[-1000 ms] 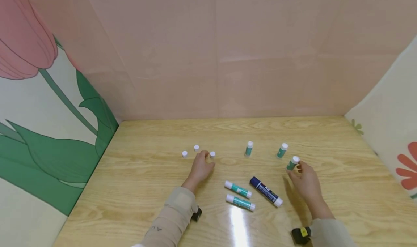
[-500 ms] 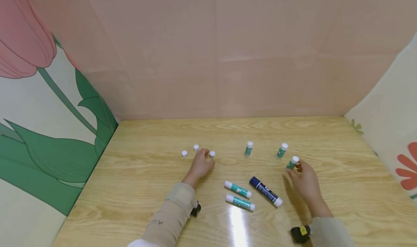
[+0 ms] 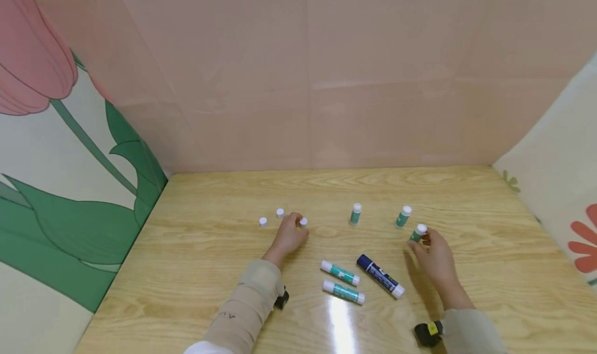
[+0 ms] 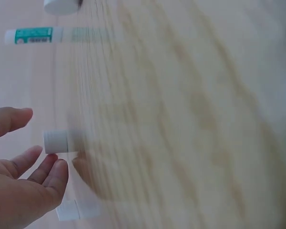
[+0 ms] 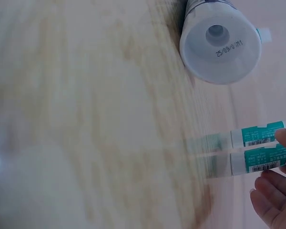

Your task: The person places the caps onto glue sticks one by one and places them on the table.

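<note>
In the head view my left hand [image 3: 288, 236] is around a small white cap [image 3: 303, 223] standing on the table. The left wrist view shows the thumb apart from that cap [image 4: 56, 142], with the other fingertips right at its side. Two more white caps, a near one [image 3: 263, 222] and a far one [image 3: 280, 213], stand to the left. My right hand [image 3: 437, 258] pinches an upright green glue stick [image 3: 417, 233] between thumb and fingers, its white end up. Behind it stand two similar green glue sticks, one close by [image 3: 403, 216] and one farther left [image 3: 356, 214].
Two green glue sticks, an upper one [image 3: 340, 272] and a lower one [image 3: 343, 292], lie between my arms. A larger dark blue glue stick [image 3: 380, 276] lies beside them. The wooden table [image 3: 200, 271] meets a pink backdrop [image 3: 242, 110] at the back.
Both hands stay almost where they were, the left by the white cap and the right on the glue stick. The head view shifts very slightly.
</note>
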`<state>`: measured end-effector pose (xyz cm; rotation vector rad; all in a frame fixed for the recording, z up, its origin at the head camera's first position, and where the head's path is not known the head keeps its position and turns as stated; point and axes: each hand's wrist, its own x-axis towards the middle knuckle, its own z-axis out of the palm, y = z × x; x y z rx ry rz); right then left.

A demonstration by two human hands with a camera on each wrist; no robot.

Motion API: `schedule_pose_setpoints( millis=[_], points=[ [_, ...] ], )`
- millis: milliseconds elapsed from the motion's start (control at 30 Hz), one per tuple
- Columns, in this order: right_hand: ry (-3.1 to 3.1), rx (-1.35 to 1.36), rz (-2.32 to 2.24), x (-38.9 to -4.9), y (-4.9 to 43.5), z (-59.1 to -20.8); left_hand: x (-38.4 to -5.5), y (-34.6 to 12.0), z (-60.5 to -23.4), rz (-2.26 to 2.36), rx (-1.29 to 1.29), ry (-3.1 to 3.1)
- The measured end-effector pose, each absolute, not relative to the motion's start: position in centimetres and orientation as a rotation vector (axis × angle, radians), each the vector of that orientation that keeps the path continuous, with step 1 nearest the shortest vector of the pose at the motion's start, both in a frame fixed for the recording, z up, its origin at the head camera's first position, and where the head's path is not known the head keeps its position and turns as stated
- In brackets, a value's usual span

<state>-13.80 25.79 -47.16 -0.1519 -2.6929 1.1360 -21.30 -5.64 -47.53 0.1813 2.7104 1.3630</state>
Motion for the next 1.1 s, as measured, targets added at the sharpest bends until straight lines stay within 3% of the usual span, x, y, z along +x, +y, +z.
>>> schedule_pose_setpoints(
  millis=[1100],
  points=[
    [-2.695, -0.246, 1.149, -13.0, 24.6, -47.3, -20.9, -5.2, -47.7, 1.234, 0.327, 2.806]
  ],
)
